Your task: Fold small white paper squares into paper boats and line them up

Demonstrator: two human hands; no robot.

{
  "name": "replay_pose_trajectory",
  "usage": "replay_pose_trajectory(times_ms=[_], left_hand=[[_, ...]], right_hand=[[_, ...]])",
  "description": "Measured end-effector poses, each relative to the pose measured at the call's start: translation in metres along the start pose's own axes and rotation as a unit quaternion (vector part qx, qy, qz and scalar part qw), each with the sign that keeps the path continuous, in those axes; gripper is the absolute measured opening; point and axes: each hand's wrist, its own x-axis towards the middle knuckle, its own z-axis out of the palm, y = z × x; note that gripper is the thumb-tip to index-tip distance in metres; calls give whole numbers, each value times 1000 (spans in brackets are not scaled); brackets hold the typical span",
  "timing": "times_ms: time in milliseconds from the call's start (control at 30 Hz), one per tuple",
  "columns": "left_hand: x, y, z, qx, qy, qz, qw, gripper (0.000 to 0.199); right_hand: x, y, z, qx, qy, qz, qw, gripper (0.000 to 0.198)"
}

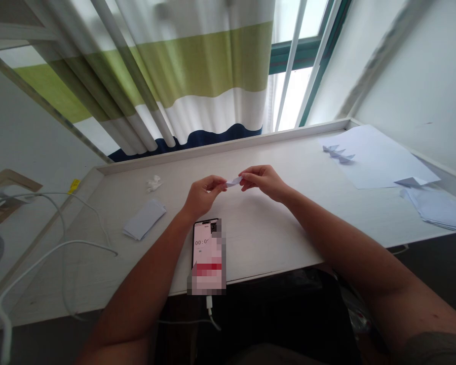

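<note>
Between my two hands, above the middle of the white desk (251,228), is a small piece of folded white paper (234,182). My left hand (204,195) pinches its left end between thumb and fingers. The right end is pinched by my right hand (262,178). Fingers cover both ends of the paper, so its full shape is hidden. Several small folded paper boats (339,153) stand in a row at the right, on a large white sheet (380,157).
A phone (207,253) with a timer lies near the front edge, a cable plugged into it. Left are a stack of paper slips (144,219) and a crumpled tissue (154,183). More folded paper (441,208) lies far right. White cables (57,248) cross the left side.
</note>
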Motion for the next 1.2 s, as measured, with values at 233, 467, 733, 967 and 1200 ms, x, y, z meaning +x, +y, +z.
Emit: replay_pose_trajectory(times_ms=[233, 467, 733, 967, 1200], left_hand=[[33, 31, 22, 11, -36, 6, 999, 39], [114, 54, 139, 84, -139, 103, 981, 18], [169, 69, 305, 181, -282, 136, 932, 19], [192, 71, 357, 202, -300, 128, 923, 16], [199, 71, 319, 179, -288, 86, 937, 46]], right_hand=[[-7, -35, -40, -81, 24, 25, 996, 8], [-61, -64, -153, -140, 150, 61, 977, 8], [-115, -68, -258, -181, 351, 109, 912, 13], [-111, -60, -300, -192, 400, 141, 885, 19], [-108, -59, -297, -257, 447, 102, 851, 25]])
